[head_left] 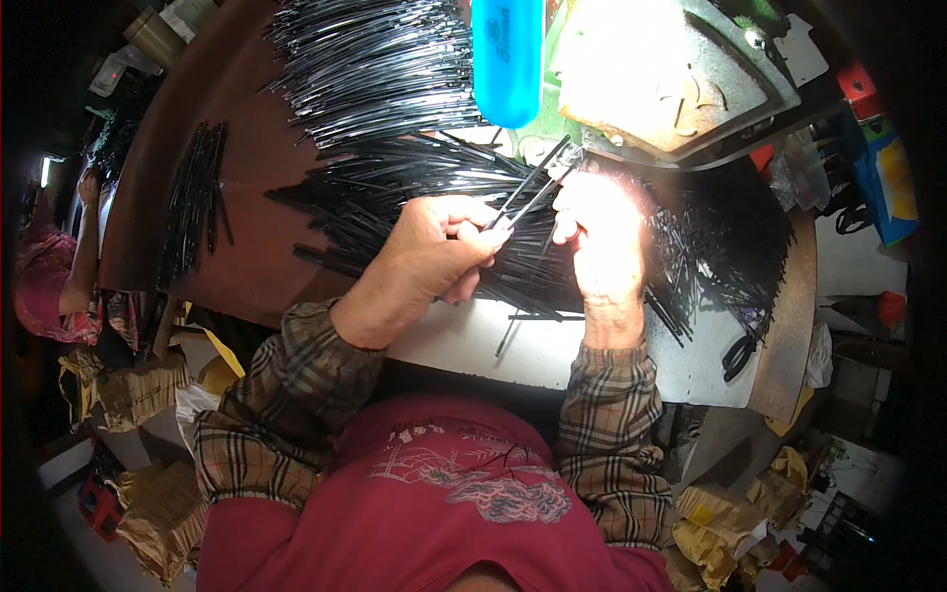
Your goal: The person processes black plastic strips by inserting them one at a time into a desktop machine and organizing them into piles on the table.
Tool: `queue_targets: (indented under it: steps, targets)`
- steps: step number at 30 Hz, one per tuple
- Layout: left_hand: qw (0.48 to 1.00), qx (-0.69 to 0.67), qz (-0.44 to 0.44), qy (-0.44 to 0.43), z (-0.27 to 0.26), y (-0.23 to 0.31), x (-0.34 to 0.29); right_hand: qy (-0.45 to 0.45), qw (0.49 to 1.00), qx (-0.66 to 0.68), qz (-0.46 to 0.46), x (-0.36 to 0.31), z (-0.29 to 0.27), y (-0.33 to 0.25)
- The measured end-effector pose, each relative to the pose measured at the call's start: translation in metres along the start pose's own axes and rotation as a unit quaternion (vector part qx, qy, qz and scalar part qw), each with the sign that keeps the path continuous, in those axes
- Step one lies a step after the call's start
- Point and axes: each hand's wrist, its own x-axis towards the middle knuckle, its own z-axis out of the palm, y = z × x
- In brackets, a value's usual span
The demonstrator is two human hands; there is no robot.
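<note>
My left hand [434, 242] pinches two thin black strips [533, 197] between thumb and fingers. They slant up and right, their far ends at the small metal working head [567, 153] of a machine. Beside that head, my right hand [607, 232] has its fingers curled in. Strong glare washes out its fingertips, so what they hold, if anything, cannot be made out. Under both hands spreads a loose pile of black strips [395, 183]. Farther back lies a thick, shiny bundle of similar strips [380, 69].
The green machine's pale metal cover [671, 84] and a blue rounded piece [508, 64] overhang the work. More strips [192, 202] lie left on the brown tabletop [261, 232]. Black-handled scissors [738, 357] rest near the right edge. Another person's arm [84, 242] shows far left.
</note>
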Motion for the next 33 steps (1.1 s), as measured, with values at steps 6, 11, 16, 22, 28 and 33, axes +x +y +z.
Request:
queue_targets:
  steps: [6, 11, 16, 22, 28, 33]
  targets:
    - [0.999, 0.011, -0.032, -0.003, -0.013, 0.008, -0.003, 0.003, 0.997, 0.007, 0.078, -0.001, 0.000, -0.009]
    - [0.999, 0.022, -0.044, 0.007, -0.015, 0.008, -0.002, -0.008, 0.996, 0.023, 0.091, -0.001, -0.004, -0.005]
    - [0.999, 0.007, -0.046, -0.010, -0.018, 0.004, -0.002, -0.025, 0.997, 0.022, 0.066, -0.001, -0.002, -0.003]
    - [0.999, -0.026, -0.043, 0.003, -0.002, 0.000, -0.008, -0.039, 0.998, -0.035, 0.034, -0.002, 0.010, -0.001]
    - [0.997, -0.059, -0.024, 0.047, 0.017, -0.015, -0.008, 0.003, 0.998, -0.052, 0.025, -0.001, 0.022, 0.004]
    - [0.994, -0.093, 0.015, 0.055, 0.025, -0.014, 0.004, 0.040, 0.997, -0.061, -0.009, 0.010, 0.020, 0.003]
